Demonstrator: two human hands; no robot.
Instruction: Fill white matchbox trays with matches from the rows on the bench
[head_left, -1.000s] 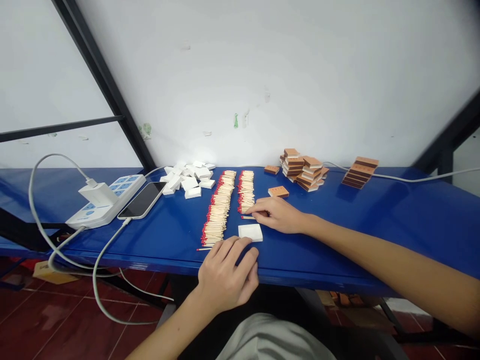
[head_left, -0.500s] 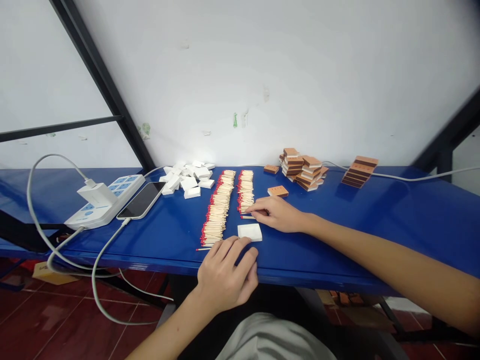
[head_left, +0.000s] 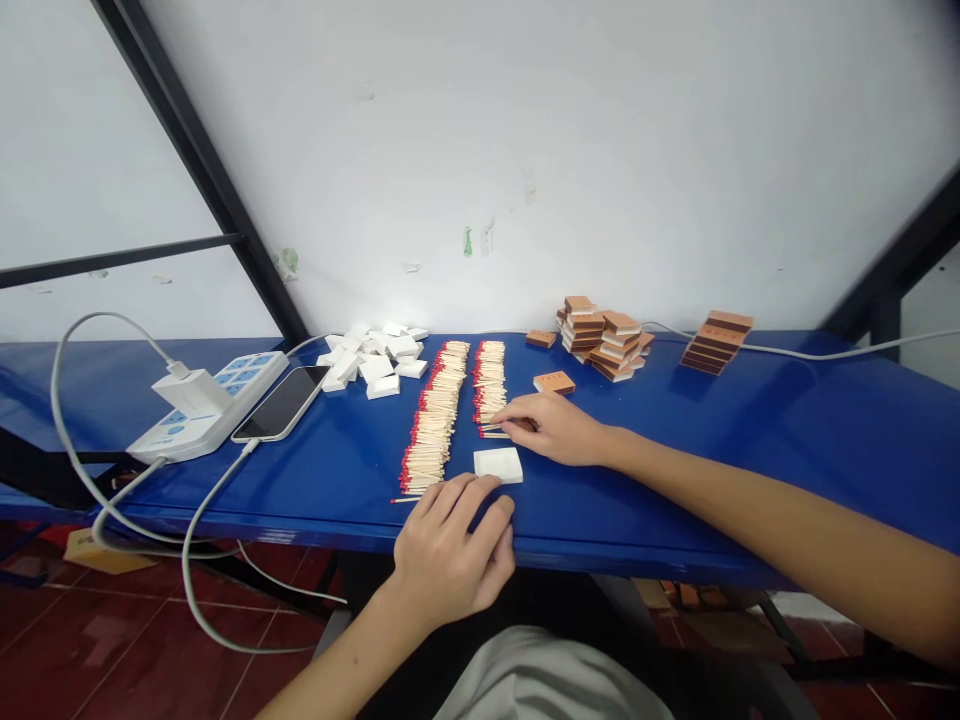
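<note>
My right hand (head_left: pixel 553 428) is at the near end of the shorter row of red-tipped matches (head_left: pixel 490 375). Its thumb and index finger are pinched together on the matches there; how many they hold is too small to tell. A white matchbox tray (head_left: pixel 498 465) lies just in front of that row. My left hand (head_left: pixel 455 545) rests over the table's front edge, fingers bent but apart, the index fingertip touching or very close to the tray's near side. Left of the tray runs a longer row of matches (head_left: pixel 433 420), its nearest ones beside my left fingertips.
White trays (head_left: pixel 375 355) are heaped at the back left. Orange-brown matchboxes (head_left: pixel 619 345) are stacked at the back, with a single matchbox (head_left: pixel 554 383) nearer. A folded striped card (head_left: pixel 717 341) stands at right. A phone (head_left: pixel 281 403), power strip (head_left: pixel 210 405) and cables occupy the left.
My right fingers have shifted slightly at the near end of the shorter row, and the matches there lie a little differently. My left hand and the tray stay put.
</note>
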